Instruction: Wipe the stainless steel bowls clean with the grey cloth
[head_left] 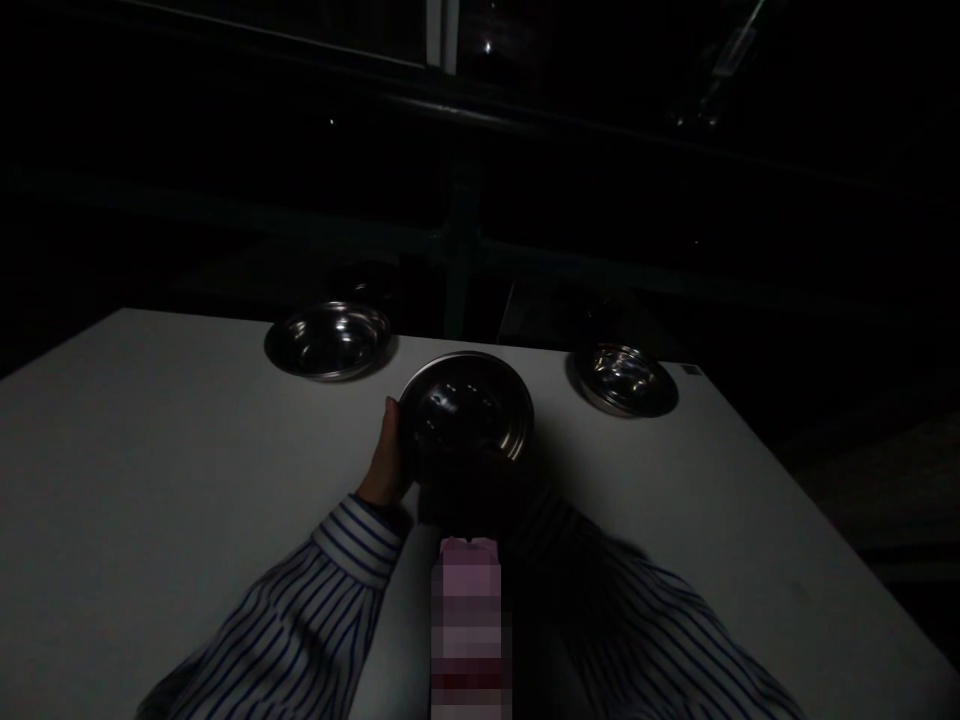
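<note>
A shiny steel bowl (457, 400) is in the middle, tilted with its inside facing me. My left hand (386, 462) grips it at the left side, thumb up along the rim and the other fingers hidden behind. My right hand (517, 495) reaches in from the right to the bowl's near edge. Deep shadow swallows it, so its fingers do not show. A dark patch covers the lower part of the bowl; whether it is hand, cloth or shadow I cannot make out. Below lies a pink thing (469, 565), mostly blurred into blocks.
On the white table (187, 450), a wide steel bowl (328, 342) stands at the far left edge. Another steel bowl (626, 380), perhaps several nested, stands near the far right corner. Beyond the table it is very dark, with a pale upright post (442, 35) at the top.
</note>
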